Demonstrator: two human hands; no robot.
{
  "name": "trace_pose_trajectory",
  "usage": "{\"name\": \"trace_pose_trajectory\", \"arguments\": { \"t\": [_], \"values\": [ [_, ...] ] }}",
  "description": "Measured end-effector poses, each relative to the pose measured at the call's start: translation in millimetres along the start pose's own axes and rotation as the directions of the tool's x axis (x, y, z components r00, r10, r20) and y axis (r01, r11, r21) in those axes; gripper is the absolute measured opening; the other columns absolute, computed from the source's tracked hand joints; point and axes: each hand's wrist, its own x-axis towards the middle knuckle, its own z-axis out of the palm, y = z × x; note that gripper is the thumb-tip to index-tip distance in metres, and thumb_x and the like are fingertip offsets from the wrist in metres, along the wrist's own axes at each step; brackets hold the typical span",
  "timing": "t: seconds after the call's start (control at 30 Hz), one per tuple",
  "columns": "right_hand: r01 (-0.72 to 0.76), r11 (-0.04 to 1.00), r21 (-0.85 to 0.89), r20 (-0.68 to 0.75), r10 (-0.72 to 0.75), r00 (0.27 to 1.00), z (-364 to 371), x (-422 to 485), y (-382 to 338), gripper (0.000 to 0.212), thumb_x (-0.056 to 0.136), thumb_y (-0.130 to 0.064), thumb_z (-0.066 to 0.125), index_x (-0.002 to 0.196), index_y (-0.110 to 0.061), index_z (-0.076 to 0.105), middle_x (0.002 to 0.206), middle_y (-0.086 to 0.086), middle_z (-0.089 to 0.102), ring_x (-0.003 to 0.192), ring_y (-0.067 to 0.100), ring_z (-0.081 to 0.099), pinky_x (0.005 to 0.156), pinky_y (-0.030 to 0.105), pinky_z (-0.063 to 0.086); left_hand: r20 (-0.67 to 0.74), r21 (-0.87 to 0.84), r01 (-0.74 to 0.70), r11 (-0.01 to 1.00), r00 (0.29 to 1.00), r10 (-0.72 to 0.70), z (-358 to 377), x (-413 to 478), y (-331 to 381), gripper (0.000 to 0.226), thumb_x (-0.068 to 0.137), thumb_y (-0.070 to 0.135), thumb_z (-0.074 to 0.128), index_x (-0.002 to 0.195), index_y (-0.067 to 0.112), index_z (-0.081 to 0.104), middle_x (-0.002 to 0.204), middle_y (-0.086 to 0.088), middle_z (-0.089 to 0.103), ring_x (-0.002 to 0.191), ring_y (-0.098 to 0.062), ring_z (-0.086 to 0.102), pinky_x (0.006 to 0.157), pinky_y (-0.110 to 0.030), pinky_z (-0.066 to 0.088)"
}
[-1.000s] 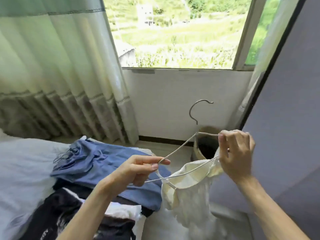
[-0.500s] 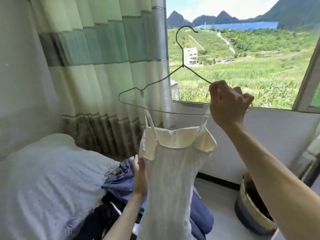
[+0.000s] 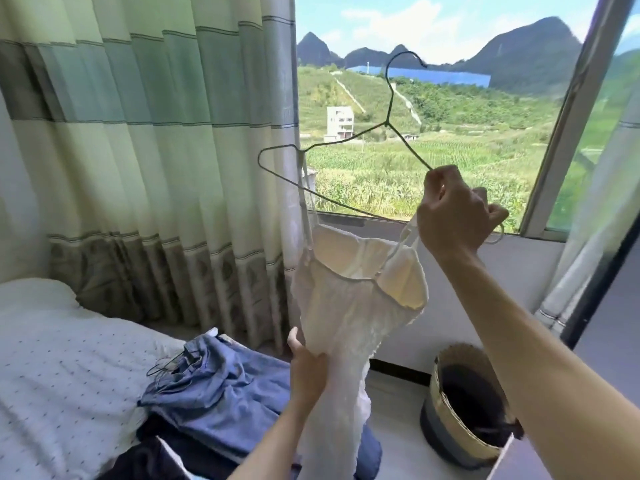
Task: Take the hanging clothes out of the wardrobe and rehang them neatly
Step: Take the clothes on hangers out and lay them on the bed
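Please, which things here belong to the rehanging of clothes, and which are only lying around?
For the job: white dress on the wire hanger; right hand gripping the hanger; left hand holding the dress; blue clothes and dark clothes on the bed.
Just lying about: basket; curtain.

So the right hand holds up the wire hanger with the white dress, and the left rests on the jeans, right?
No. The head view shows the left hand gripping the white dress; the right hand does hold the wire hanger.
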Motion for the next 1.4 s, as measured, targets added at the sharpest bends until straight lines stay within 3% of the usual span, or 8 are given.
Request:
{"name": "trace_pose_trajectory", "arguments": {
  "t": [0.13, 0.27, 0.4, 0.6, 0.83, 1.1, 1.27, 1.4],
  "values": [
    [0.024, 0.995, -0.092, 0.11, -0.013, 0.994, 14.2, -24.1, 49.1, 0.026, 0.102, -0.035, 0.04, 0.102, -0.024, 0.063, 0.074, 0.0, 0.063, 0.097, 0.029, 0.058, 0.08, 0.037, 0.019, -0.076, -0.242, 0.001, 0.97, 0.997, -0.02, -12.4, -8.4, -5.1, 0.035, 0.087, 0.017, 0.047, 0.12, 0.024, 0.039, 0.114, -0.013, 0.06, 0.081, -0.014, 0.055, 0.071, -0.036, 0.043],
    [0.136, 0.975, -0.175, 0.343, -0.069, 0.937, 42.4, -86.0, 77.7, 0.023, 0.098, -0.029, 0.041, 0.095, -0.025, 0.064, 0.085, 0.003, 0.073, 0.091, 0.028, 0.057, 0.078, 0.038, 0.019, -0.094, -0.236, -0.106, 0.966, 0.992, 0.086, -53.1, -42.1, -10.5, 0.049, 0.075, 0.027, 0.046, 0.124, 0.026, 0.044, 0.098, 0.0, 0.059, 0.082, -0.017, 0.056, 0.075, -0.029, 0.044],
    [0.153, 0.984, -0.09, 0.582, -0.073, 0.81, 68.4, -170.8, 67.7, 0.015, 0.097, -0.022, 0.051, 0.089, -0.026, 0.062, 0.087, -0.002, 0.072, 0.093, 0.026, 0.055, 0.082, 0.039, 0.02, -0.197, -0.142, -0.155, 0.978, 0.972, 0.126, -101.3, -84.0, -23.6, 0.036, 0.08, 0.053, 0.057, 0.113, 0.041, 0.052, 0.108, 0.01, 0.064, 0.101, -0.01, 0.061, 0.088, -0.027, 0.046],
    [0.197, 0.95, 0.242, 0.767, -0.311, 0.562, 92.7, -301.3, -0.6, 0.019, 0.094, -0.027, 0.042, 0.083, -0.026, 0.058, 0.075, -0.008, 0.065, 0.081, 0.022, 0.047, 0.084, 0.041, 0.03, -0.486, -0.1, -0.074, 0.992, 0.874, 0.017, -185.4, -157.1, -39.9, 0.031, 0.082, 0.037, 0.062, 0.112, 0.035, 0.056, 0.094, 0.015, 0.069, 0.078, 0.002, 0.063, 0.067, -0.009, 0.046],
    [0.127, 0.75, 0.649, 0.709, -0.657, 0.258, 65.4, -419.9, -119.6, 0.025, 0.091, -0.034, 0.039, 0.083, -0.025, 0.061, 0.065, -0.009, 0.051, 0.083, 0.029, 0.055, 0.078, 0.039, 0.025, -0.812, -0.14, 0.054, 0.989, 0.565, -0.145, -273.6, -258.4, -66.2, 0.032, 0.081, 0.034, 0.065, 0.112, 0.034, 0.058, 0.088, 0.021, 0.067, 0.076, 0.005, 0.06, 0.065, -0.01, 0.044],
    [-0.037, 0.5, 0.865, 0.501, -0.861, 0.081, 6.9, -499.7, -207.7, 0.017, 0.098, -0.027, 0.05, 0.087, -0.026, 0.063, 0.069, -0.008, 0.063, 0.084, 0.028, 0.054, 0.081, 0.039, 0.025, -0.979, -0.158, 0.018, 0.987, 0.132, -0.159, -318.5, -395.4, -52.4, 0.025, 0.092, 0.018, 0.068, 0.113, 0.028, 0.06, 0.077, 0.025, 0.059, 0.07, 0.011, 0.052, 0.067, -0.008, 0.041],
    [-0.146, 0.397, 0.906, 0.402, -0.916, 0.002, -45.0, -538.4, -259.4, 0.016, 0.098, -0.023, 0.051, 0.086, -0.028, 0.059, 0.068, -0.01, 0.058, 0.083, 0.025, 0.049, 0.078, 0.035, 0.019, -0.98, -0.161, 0.049, 0.986, -0.122, -0.154, -344.2, -466.2, -38.7, 0.028, 0.092, 0.026, 0.068, 0.116, 0.035, 0.058, 0.115, -0.001, 0.061, 0.107, -0.007, 0.057, 0.08, -0.023, 0.04],
    [-0.207, 0.355, 0.912, 0.359, -0.933, -0.016, -76.8, -568.9, -293.5, 0.018, 0.1, -0.028, 0.046, 0.09, -0.029, 0.06, 0.069, -0.008, 0.061, 0.081, 0.022, 0.046, 0.086, 0.041, 0.028, -0.96, -0.071, 0.07, 0.995, -0.275, -0.049, -381.0, -496.9, -28.7, 0.027, 0.092, 0.02, 0.066, 0.118, 0.027, 0.059, 0.091, 0.013, 0.058, 0.071, 0.015, 0.054, 0.066, -0.011, 0.041]
  ]
}}
